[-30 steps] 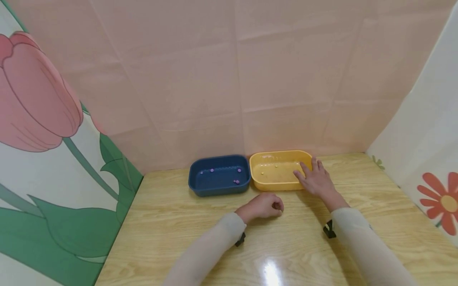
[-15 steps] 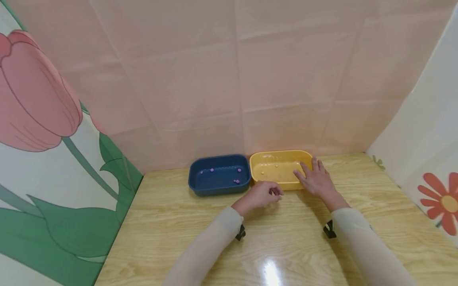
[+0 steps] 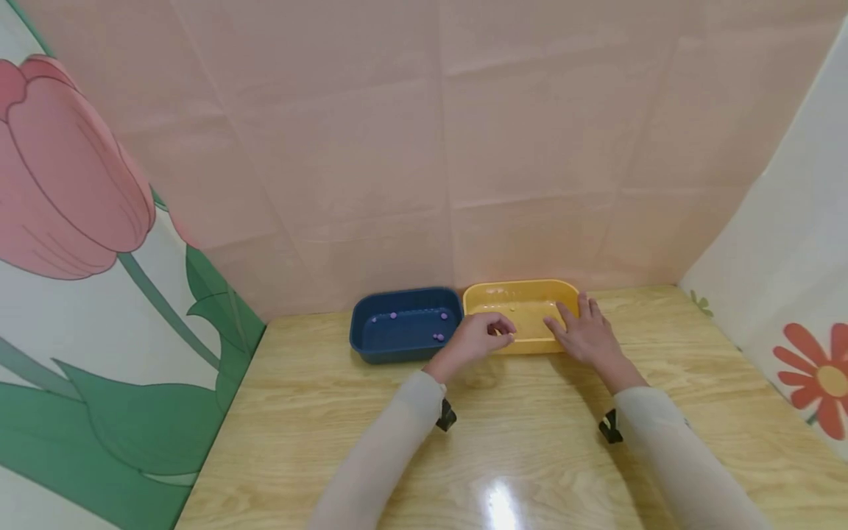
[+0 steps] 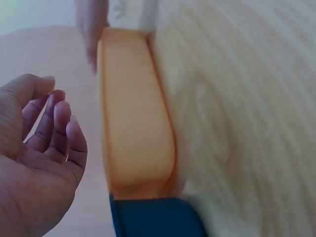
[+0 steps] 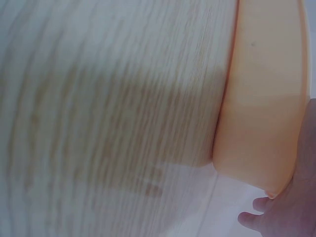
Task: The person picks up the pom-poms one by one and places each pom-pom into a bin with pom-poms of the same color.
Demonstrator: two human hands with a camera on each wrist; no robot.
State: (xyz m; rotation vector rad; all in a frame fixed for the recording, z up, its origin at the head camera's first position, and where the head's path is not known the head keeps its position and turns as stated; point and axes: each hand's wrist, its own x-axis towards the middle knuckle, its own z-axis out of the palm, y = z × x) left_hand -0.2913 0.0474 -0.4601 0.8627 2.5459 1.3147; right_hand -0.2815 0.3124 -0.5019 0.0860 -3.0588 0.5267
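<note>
My left hand [image 3: 478,337] is over the front rim of the yellow tray [image 3: 530,346], near its left end. In the left wrist view, its thumb and index fingertip meet on a tiny yellowish bead [image 4: 51,92], mostly hidden by the fingers. The other fingers are loosely bent. My right hand [image 3: 588,336] rests on the tray's right end with fingers spread, some inside the rim and others outside it. A small yellow bead [image 3: 512,309] lies on the tray floor; the left hand covers part of the inside.
Touching the yellow tray on its left stands a dark blue tray [image 3: 391,357] with several small purple beads [image 3: 440,337]. Both sit at the back of the wooden table [image 3: 318,419], against a pink cloth backdrop [image 3: 344,184].
My left hand has risen from low over the table in front of the trays, moving up and slightly left to the yellow tray's rim. The right hand has stayed in place.
</note>
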